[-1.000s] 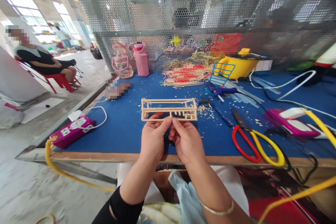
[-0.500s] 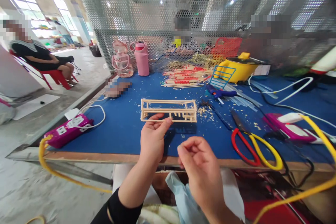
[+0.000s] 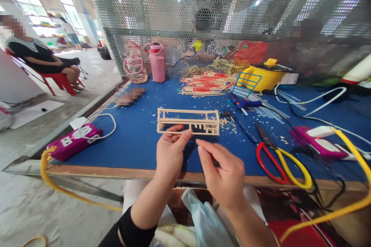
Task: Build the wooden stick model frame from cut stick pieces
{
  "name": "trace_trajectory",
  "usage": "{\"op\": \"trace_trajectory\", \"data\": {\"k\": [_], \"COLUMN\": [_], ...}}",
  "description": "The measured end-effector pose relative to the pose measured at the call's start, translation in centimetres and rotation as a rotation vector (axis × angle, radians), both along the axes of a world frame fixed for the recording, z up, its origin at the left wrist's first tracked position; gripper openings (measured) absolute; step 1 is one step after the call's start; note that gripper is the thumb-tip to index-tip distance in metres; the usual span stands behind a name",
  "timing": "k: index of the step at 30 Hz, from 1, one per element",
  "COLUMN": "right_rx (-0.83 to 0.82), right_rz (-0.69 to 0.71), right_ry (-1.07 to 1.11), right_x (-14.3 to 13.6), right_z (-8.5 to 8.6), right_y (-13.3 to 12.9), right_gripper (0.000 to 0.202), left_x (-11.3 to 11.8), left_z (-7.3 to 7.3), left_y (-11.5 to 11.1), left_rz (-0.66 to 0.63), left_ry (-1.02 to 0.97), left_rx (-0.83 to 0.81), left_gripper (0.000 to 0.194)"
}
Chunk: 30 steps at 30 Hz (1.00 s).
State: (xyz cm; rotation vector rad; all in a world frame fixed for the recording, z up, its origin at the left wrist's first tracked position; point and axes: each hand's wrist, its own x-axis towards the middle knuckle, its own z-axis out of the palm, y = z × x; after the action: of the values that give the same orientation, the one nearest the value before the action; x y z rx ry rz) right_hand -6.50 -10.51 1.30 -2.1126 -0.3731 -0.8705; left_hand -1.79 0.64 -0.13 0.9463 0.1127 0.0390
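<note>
A small box-shaped frame of thin wooden sticks [image 3: 188, 122] is held above the blue table, with short sticks inside its right half. My left hand [image 3: 171, 152] grips its lower front edge near the middle, thumb in front and fingers behind. Just below and to the right, my right hand [image 3: 222, 170] is apart from the frame. Its index finger points toward the frame, the thumb sits a little away, and nothing shows between them. The other fingers of that hand are curled and partly hidden.
Scissors [image 3: 282, 168], pliers [image 3: 242, 125] and a blue glue gun [image 3: 245, 102] lie to the right. Behind are wooden sticks [image 3: 205, 85], a yellow pot [image 3: 263, 77] and a pink bottle [image 3: 157, 63]. Purple power strips [image 3: 77, 142] flank the table. A seated person [image 3: 40, 60] is at left.
My right hand has risen toward the stick frame, and its index finger has straightened out. My left hand still holds the frame, which sits slightly further right in view.
</note>
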Motion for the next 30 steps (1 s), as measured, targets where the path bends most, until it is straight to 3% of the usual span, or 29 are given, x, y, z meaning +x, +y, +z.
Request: {"op": "trace_trajectory", "data": {"k": [3, 7, 14, 20, 24, 30], "right_rx": [-0.168, -0.335, -0.256, -0.321, -0.513, -1.109], "right_rz": [-0.08, -0.113, -0.149, -0.185, -0.017, 0.386], "right_ry": [-0.192, -0.128, -0.102, -0.127, -0.128, -0.098], "right_x": [1.6, 3.7, 3.5, 3.5, 4.3, 7.4], "right_z": [2.3, 4.1, 2.9, 3.1, 4.6, 8.3], "right_y": [-1.6, -2.4, -2.1, -2.1, -2.4, -2.1], "right_gripper": [0.017, 0.016, 0.014, 0.013, 0.017, 0.016], "left_x": [0.1, 0.1, 0.2, 0.1, 0.1, 0.1], "left_z": [0.0, -0.2, -0.4, -0.3, -0.3, -0.3], "left_y": [0.0, 0.0, -0.1, 0.0, -0.1, 0.0], "left_rz": [-0.013, -0.031, -0.051, -0.054, -0.048, -0.066], "left_ry": [-0.018, -0.028, -0.114, -0.071, -0.074, -0.124], "left_rx": [0.018, 0.025, -0.091, -0.07, -0.084, -0.052], "left_gripper": [0.039, 0.041, 0.028, 0.035, 0.038, 0.034]}}
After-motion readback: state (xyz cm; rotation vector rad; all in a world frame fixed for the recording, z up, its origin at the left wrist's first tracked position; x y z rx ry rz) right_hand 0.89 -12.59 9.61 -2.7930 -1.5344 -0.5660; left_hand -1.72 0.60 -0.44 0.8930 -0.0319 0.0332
